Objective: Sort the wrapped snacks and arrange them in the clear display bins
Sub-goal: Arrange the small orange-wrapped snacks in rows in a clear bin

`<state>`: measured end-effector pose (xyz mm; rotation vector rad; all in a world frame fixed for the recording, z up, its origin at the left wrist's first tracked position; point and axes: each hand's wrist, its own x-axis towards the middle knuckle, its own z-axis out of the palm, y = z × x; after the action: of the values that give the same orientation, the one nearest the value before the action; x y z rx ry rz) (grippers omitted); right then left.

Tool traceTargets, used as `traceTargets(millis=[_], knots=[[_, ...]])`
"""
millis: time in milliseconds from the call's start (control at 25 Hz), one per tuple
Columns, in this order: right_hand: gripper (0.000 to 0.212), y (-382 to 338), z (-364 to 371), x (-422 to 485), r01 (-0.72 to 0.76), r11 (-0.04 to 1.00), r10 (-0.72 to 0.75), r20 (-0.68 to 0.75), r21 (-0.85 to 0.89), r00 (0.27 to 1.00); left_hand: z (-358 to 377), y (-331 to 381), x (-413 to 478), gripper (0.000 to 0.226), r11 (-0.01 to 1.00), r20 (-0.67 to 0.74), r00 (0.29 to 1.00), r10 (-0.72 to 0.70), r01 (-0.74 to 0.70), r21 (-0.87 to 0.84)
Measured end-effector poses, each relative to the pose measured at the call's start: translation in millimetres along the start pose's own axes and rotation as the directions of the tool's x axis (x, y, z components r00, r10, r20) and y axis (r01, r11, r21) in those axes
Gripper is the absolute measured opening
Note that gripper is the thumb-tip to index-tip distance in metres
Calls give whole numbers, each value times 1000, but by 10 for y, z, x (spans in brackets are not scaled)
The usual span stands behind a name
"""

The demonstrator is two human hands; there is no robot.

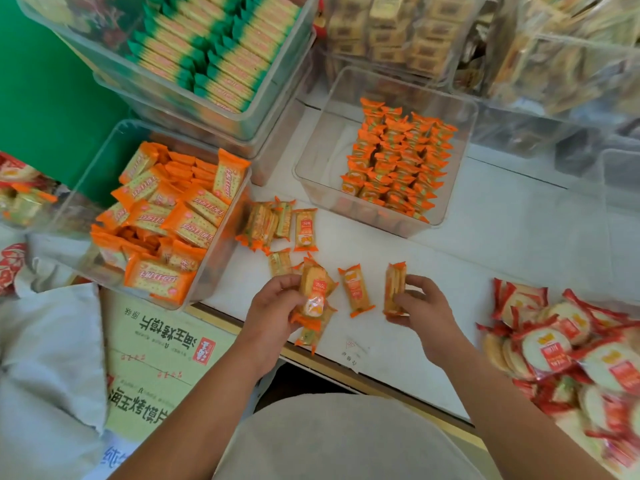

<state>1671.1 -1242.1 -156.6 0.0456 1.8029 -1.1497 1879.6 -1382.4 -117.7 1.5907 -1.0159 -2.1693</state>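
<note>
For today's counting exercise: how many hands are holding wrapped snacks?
2. The left hand grips a bundle of orange packs at the counter's front; the right hand pinches a single pack beside it.

One packet (356,291) lies between my left hand (277,306) and right hand (427,306); the far bin (329,157) sits behind it, the left bin (104,161) near left, a packet heap (554,348) near right
</note>
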Motion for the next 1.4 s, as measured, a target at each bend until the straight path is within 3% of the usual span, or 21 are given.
traceTargets(millis=[120,240,360,440,560,680,880,1000,1120,1200,1240,1320,1360,1400], knots=[[34,-240,-37,-355,-46,966,-20,247,255,969,156,62,-119,29,995,101,995,13,-3,-101],[33,-400,-16,-581,-56,944,-71,365,326,928,268,97,-244,25,998,138,989,60,-57,-24],[27,-444,14,-652,26,966,-101,283,256,954,248,177,-323,33,967,120,978,168,-188,171],[22,-452,11,-648,106,981,-135,184,161,974,152,272,-330,38,882,132,959,251,-283,378],[20,-505,95,-663,231,973,-231,160,21,960,57,441,-314,52,787,222,941,256,-336,516],[23,-547,277,-715,310,946,-279,249,-95,927,121,523,-283,54,810,280,928,244,-354,468],[18,-581,453,-761,250,968,-242,215,-10,946,146,475,-211,55,905,209,935,287,-336,261],[47,-547,496,-774,211,977,-204,231,-7,951,151,447,-178,56,929,224,946,233,-285,235],[51,-493,465,-731,148,989,-145,190,-1,971,152,362,-79,40,943,245,952,182,-240,230],[46,-452,393,-701,112,993,-114,129,21,985,65,155,92,25,943,179,978,106,-156,293],[43,-420,345,-682,105,994,-108,108,32,988,-16,-9,216,18,881,108,989,97,-136,454],[40,-377,260,-662,114,992,-117,70,46,991,-176,-397,418,29,544,45,994,97,-90,834],[38,-359,222,-659,123,992,-125,51,42,991,-198,-567,459,41,400,47,995,88,-79,913],[36,-336,179,-643,135,990,-136,33,32,990,-188,-705,497,51,326,58,993,98,-87,941]])
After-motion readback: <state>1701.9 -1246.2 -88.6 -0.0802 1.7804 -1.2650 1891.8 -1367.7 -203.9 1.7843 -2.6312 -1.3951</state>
